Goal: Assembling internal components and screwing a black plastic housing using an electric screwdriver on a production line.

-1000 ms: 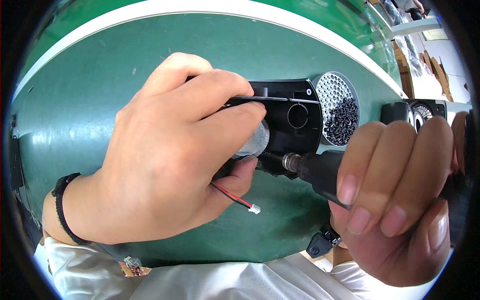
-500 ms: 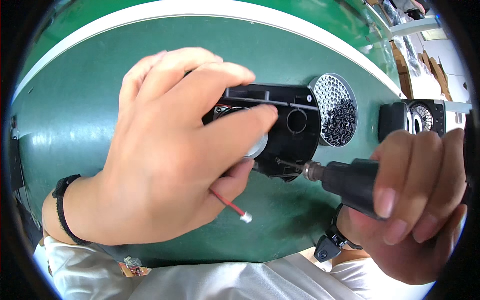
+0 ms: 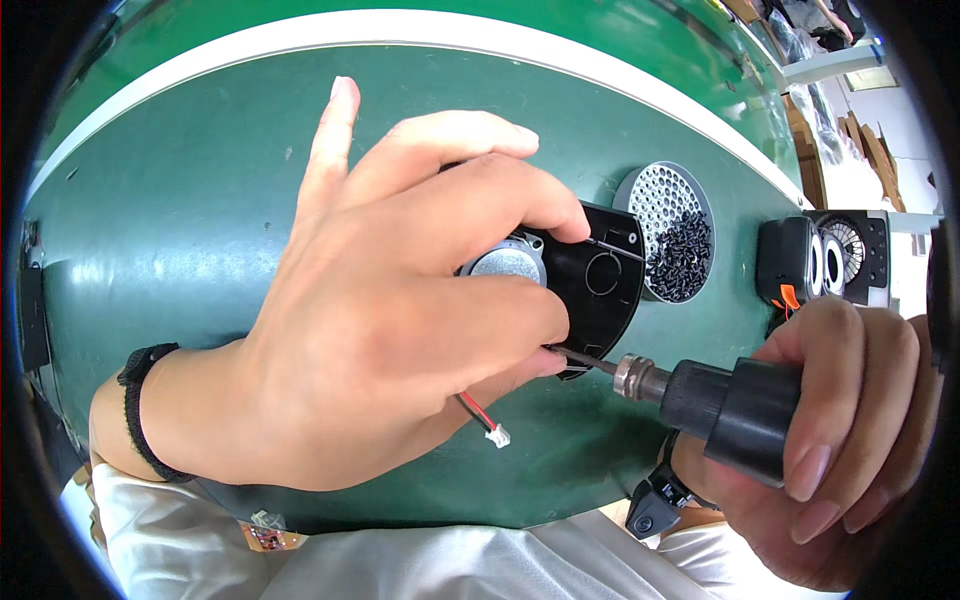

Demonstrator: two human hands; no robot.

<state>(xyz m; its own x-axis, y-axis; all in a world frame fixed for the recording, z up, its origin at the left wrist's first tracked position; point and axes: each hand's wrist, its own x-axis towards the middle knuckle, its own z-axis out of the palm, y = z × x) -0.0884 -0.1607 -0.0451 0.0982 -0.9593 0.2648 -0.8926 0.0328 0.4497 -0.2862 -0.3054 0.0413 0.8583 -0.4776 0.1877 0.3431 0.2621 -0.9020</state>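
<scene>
My left hand is closed over a black plastic housing, with fingers along its far edge and the thumb on its near side. A round silver speaker shows between thumb and index finger. Below the hand hangs a red and black wire with a white connector. In my right hand is a black electric screwdriver, gripped round its body. Its thin bit reaches left to the housing's near edge, beside my left thumb tip. The very tip of the bit is hidden by the left fingers.
A round grey dish with many black screws stands behind the housing on the right. Farther right are a black unit with white rings and a fan grille. The green tabletop has a white far edge.
My left fingers have shifted right along the housing, uncovering the speaker, and the little finger now sticks up. The screwdriver has come slightly lower, its bit now meeting the left fingertips.
</scene>
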